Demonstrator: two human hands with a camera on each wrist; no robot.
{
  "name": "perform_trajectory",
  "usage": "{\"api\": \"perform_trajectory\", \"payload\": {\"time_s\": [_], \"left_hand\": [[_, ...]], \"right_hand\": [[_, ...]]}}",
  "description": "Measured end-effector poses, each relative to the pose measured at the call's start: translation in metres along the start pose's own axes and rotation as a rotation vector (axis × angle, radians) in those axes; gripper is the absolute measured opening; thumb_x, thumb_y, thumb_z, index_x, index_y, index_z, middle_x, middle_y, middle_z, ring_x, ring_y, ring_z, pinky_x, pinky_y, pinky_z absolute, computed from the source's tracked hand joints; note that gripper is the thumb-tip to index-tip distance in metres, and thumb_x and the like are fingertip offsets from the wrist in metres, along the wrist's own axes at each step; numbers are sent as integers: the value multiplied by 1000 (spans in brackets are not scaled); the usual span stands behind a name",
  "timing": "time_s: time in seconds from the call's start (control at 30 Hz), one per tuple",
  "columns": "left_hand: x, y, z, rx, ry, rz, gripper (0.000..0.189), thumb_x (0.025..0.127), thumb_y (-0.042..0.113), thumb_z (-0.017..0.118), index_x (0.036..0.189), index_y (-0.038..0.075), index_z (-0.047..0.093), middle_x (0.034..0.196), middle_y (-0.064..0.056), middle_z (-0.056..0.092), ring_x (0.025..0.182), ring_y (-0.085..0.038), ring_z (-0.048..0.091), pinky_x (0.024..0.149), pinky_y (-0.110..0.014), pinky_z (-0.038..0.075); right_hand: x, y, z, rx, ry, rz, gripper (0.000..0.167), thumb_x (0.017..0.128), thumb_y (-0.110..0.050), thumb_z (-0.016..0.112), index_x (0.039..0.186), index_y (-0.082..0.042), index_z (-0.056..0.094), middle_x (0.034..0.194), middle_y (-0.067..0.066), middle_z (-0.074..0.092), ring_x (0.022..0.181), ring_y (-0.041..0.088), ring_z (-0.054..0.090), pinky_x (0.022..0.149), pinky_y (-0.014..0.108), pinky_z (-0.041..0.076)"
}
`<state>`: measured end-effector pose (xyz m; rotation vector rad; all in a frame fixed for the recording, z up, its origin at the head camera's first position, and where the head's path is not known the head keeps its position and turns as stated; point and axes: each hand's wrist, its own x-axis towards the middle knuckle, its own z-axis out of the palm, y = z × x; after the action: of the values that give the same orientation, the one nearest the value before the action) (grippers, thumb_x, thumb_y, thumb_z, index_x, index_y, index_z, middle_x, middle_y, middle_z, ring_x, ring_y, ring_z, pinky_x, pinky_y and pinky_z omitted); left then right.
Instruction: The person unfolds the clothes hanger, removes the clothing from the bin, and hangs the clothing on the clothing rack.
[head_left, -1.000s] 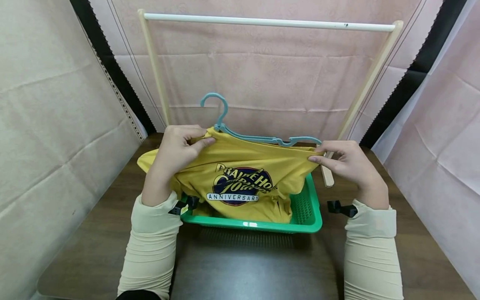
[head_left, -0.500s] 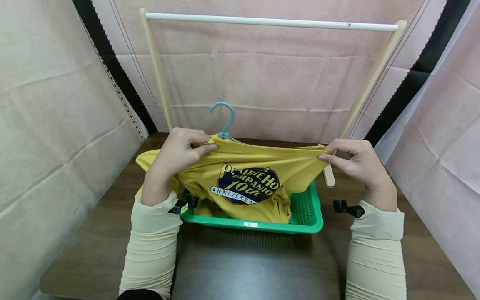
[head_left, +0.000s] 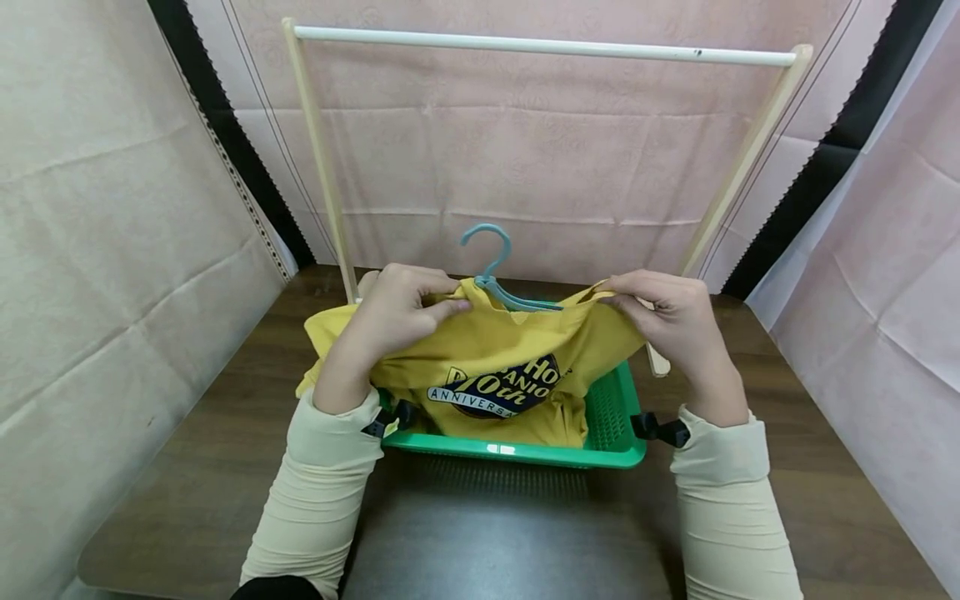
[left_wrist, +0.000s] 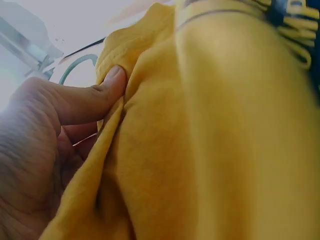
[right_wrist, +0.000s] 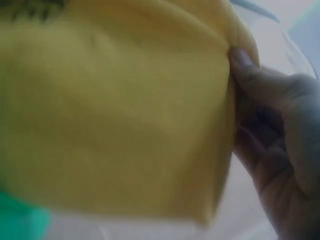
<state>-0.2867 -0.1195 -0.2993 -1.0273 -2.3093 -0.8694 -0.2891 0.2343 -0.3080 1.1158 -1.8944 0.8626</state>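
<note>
Both hands hold up a yellow T-shirt (head_left: 420, 375) with a dark blue printed badge, its lower part bunched in a green plastic basket (head_left: 517, 452). My left hand (head_left: 401, 321) pinches the cloth at the left of the neckline; the left wrist view shows the thumb (left_wrist: 107, 90) pressed on a fold. On the other side my right hand (head_left: 667, 321) pinches the shirt's upper right edge, thumb in front in the right wrist view. Between the hands, the hook of a light blue clothes hanger (head_left: 487, 250) rises above the neck opening. One hanger arm shows there; the rest is hidden by cloth.
A rack with a white horizontal bar (head_left: 540, 47) and cream posts stands behind the basket. One wooden foot (head_left: 658, 362) of it shows at the right. All sits on a dark brown table (head_left: 187, 467) with pale cloth walls around.
The right hand first moves slightly right, then back left, so the stretched neckline slackens and opens. The left hand shifts right. The hanger's hook moves right and lower, and its arm sinks behind the shirt.
</note>
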Motion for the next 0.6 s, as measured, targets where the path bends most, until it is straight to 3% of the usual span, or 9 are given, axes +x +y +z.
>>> {"api": "perform_trajectory", "payload": {"time_s": [0.27, 0.4, 0.5, 0.6], "left_hand": [[5, 13, 14, -34, -16, 51, 20, 94, 19, 74, 74, 17, 69, 64, 7, 51, 54, -6, 34, 52, -26, 31], [7, 18, 17, -33, -2, 53, 12, 94, 19, 74, 82, 14, 74, 72, 6, 63, 58, -6, 44, 56, -26, 40], [7, 18, 15, -24, 35, 47, 10, 93, 18, 74, 85, 13, 75, 79, 7, 68, 62, -8, 50, 60, -27, 44], [6, 14, 12, -26, 74, 47, 11, 93, 17, 75, 83, 13, 75, 77, 7, 67, 62, -8, 50, 59, -28, 43]], "right_hand": [[5, -20, 30, 46, -65, -7, 31, 81, 18, 73, 96, -7, 80, 95, 1, 77, 87, 15, 73, 79, 14, 52], [8, -26, 39, 4, -58, -44, 31, 81, 16, 74, 99, -8, 80, 97, 0, 77, 88, 14, 73, 78, 14, 52], [10, -26, 36, -23, -88, -43, 36, 82, 11, 77, 114, -7, 76, 112, 2, 75, 96, 16, 72, 82, 18, 54], [8, -23, 23, -73, -127, 22, 54, 81, 3, 82, 132, -5, 65, 129, 7, 67, 111, 23, 68, 92, 25, 53]]}}
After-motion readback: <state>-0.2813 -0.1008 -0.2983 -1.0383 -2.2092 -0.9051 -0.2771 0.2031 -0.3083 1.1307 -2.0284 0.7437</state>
